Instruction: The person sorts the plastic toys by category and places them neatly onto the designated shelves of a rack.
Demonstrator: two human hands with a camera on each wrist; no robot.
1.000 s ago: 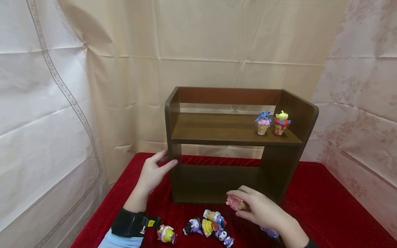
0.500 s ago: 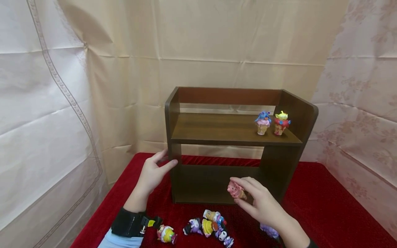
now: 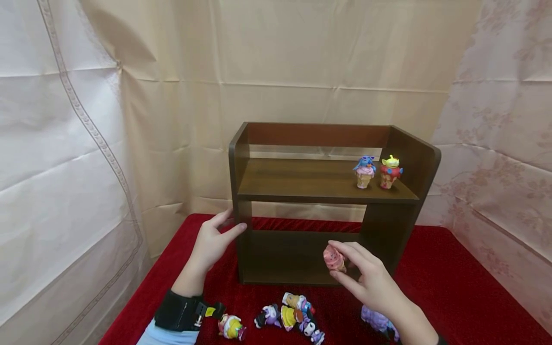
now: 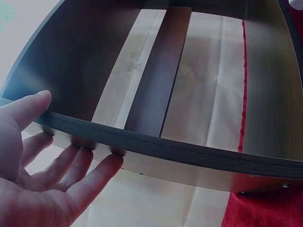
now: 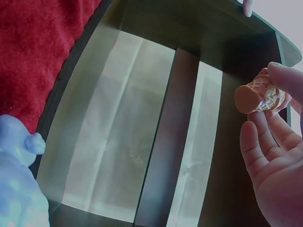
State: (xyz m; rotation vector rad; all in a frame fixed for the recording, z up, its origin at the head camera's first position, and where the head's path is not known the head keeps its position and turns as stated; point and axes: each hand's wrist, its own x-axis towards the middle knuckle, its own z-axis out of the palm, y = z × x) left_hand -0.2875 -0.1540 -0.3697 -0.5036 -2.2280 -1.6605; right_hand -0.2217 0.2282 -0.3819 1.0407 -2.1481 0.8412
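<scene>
Left hand: fingers spread, thumb and tips hold the shelf by its side | Right hand: thumb and fingers pinch the pink cone in the air

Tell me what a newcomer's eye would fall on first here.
Probably the dark wooden shelf standing on red cloth, with a blue-topped cone figurine and a red-and-yellow one upright at its upper board's right end. Next, likely the pink cone figurine pinched in the right grip, and the small cluster of figurines lying in front of the shelf.
</scene>
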